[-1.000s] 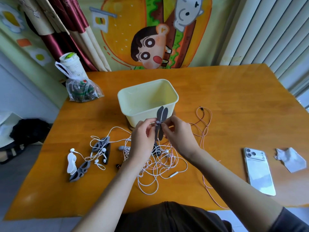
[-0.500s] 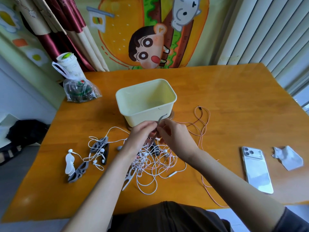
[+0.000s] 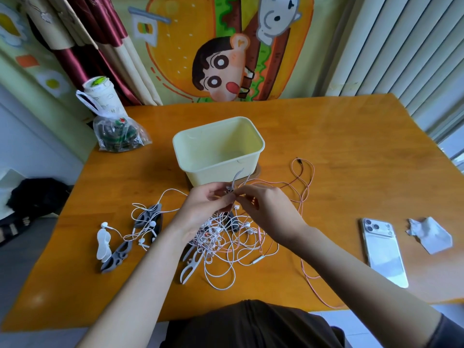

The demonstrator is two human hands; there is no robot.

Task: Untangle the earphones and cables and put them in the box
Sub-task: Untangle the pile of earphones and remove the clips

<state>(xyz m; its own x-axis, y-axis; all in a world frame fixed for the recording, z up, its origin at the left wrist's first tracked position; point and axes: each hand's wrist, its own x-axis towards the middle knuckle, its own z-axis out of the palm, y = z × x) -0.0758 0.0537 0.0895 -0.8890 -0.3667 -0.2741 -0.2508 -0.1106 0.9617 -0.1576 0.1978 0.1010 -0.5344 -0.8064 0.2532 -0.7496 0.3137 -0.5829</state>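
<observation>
Pinching knotted white-and-pink cables at a grey winder, left hand and right hand fingers curl.

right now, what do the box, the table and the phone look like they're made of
Box: thin pale yellow plastic, judging by its moulded, rolled rim and its smooth, slightly glossy walls.
Table: wood, probably varnished. Grain lines show under an orange sheen that reflects light.
Phone: a glossy white back, either glass or plastic, I cannot tell which. It mirrors the light.
</observation>
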